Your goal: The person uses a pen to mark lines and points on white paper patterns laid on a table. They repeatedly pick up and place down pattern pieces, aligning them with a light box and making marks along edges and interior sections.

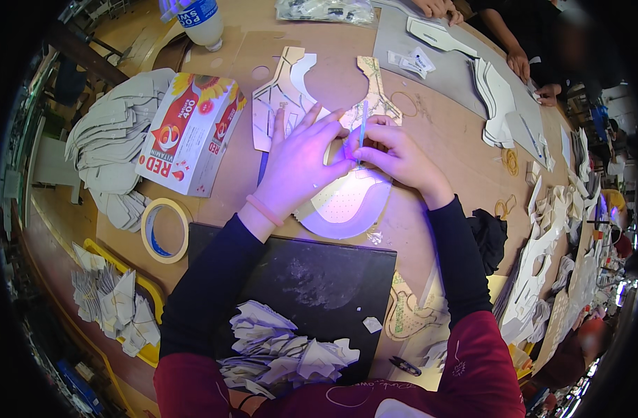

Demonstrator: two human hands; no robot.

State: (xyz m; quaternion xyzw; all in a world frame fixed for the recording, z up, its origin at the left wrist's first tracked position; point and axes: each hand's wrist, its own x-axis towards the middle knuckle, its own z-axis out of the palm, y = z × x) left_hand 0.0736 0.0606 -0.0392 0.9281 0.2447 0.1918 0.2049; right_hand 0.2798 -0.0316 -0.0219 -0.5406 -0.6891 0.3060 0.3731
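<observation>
on table [465, 132], head view: right hand [395, 153] pinches blue pen [363, 129], tip at pale piece [343, 200]. left hand [301, 164] spread wide over piece's left side. piece partly under hands, beside black mat [319, 268]. box [183, 136], tape roll [149, 240] farther left.

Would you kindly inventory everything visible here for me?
Rounded piece: one, pale, under hands
Slim tool: one, blue, right hand
Patterned pieces: several, cream, middle
Box: one, white and red, left
Tape roll: one, tan, left
Bottle: one, blue label, top left
Tray: one, yellow, lower left
Cut pieces: many, white, left, right, below
Board: one, black, lower middle
Snips: one, dark, bottom
Cloth: one, black, right
Plastic bag: one, clear, top
Rubber bands: several, tan, right
Other hands: several, bare, top right
Left hand: one, bare, on piece
Right hand: one, bare, holding tool
</observation>
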